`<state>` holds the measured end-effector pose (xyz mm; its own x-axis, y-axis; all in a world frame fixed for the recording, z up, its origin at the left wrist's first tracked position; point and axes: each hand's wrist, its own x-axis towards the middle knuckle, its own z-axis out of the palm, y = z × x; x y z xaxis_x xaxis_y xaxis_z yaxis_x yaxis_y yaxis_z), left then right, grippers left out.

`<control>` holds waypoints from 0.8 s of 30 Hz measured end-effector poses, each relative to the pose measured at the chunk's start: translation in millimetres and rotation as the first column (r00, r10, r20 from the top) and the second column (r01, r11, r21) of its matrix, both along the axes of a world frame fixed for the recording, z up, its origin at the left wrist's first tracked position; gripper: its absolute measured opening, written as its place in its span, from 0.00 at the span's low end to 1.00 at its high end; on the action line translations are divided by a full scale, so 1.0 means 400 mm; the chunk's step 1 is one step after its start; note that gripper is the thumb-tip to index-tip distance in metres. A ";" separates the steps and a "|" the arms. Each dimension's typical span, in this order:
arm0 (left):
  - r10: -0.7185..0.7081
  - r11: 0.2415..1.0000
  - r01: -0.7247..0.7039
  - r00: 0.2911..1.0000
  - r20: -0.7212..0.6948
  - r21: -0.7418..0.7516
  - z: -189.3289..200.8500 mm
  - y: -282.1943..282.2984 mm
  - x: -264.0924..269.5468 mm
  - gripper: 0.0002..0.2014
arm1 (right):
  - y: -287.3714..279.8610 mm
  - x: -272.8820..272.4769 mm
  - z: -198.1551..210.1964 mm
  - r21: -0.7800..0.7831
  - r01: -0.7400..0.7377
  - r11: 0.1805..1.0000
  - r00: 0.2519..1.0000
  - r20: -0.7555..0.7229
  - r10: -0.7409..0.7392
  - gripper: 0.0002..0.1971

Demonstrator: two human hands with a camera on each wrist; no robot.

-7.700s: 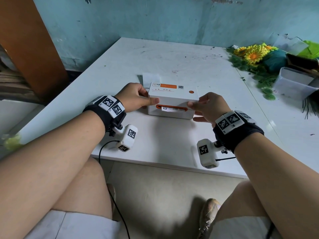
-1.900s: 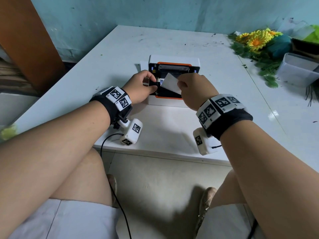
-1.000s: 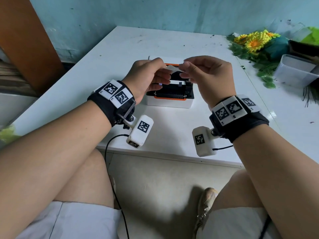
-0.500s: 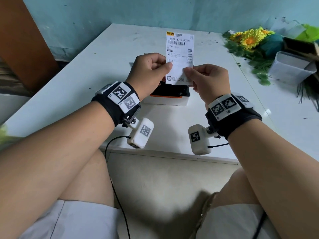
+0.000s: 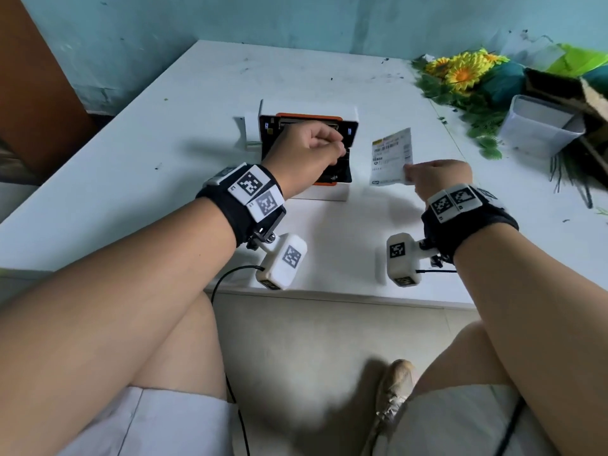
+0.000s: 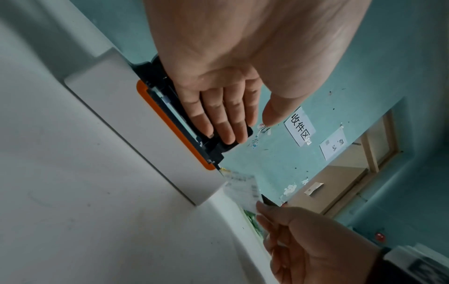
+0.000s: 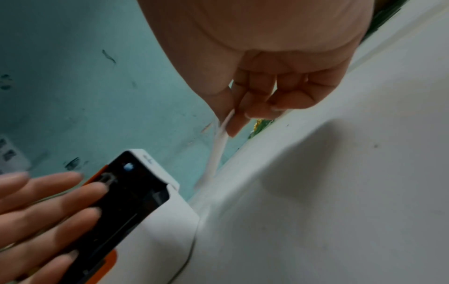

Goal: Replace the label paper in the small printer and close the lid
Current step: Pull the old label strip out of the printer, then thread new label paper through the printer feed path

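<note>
The small white printer (image 5: 320,193) with orange trim stands open mid-table, its lid raised at the back. My left hand (image 5: 306,156) hovers over its black inner bay; the left wrist view shows its fingers (image 6: 223,119) straight, together and holding nothing. To the right of the printer, my right hand (image 5: 437,176) pinches the bottom edge of a printed label paper (image 5: 391,153) between thumb and fingers, just above the table. The right wrist view shows that paper (image 7: 219,146) edge-on under the right hand (image 7: 262,92). My left hand hides the bay's contents.
Artificial sunflowers (image 5: 460,74) and a clear plastic tub (image 5: 539,126) crowd the table's far right. A white paper piece (image 5: 250,133) lies by the printer's left rear. The table's front edge (image 5: 329,297) runs just under my wrists. A brown door stands at left.
Both hands held the label up in front of the printer; now my left hand has let go and dropped over the open bay. My right hand has carried the label right and down.
</note>
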<state>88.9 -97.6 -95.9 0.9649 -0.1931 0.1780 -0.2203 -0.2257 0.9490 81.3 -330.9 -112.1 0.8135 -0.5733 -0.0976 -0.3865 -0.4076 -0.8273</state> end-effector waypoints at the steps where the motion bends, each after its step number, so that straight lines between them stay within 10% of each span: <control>1: -0.003 1.000 0.003 1.000 0.003 -0.001 0.001 -0.001 0.001 0.03 | -0.009 0.002 0.000 -0.050 -0.021 0.999 0.998 -0.064 0.017 0.09; 7: 0.005 1.000 -0.005 1.000 -0.003 0.013 -0.006 0.003 0.006 0.06 | -0.026 0.004 -0.006 -0.189 -0.091 0.978 0.967 -0.252 0.042 0.06; 17: 0.048 0.997 -0.047 0.999 -0.008 0.065 -0.012 0.054 0.008 0.06 | -0.034 0.010 -0.038 -0.045 -0.041 0.998 0.986 -0.166 0.033 0.29; 24: 0.151 0.987 -0.151 0.988 0.002 0.058 -0.009 0.122 0.016 0.03 | 0.046 0.017 0.007 0.006 -0.006 1.000 1.000 -0.026 0.007 0.23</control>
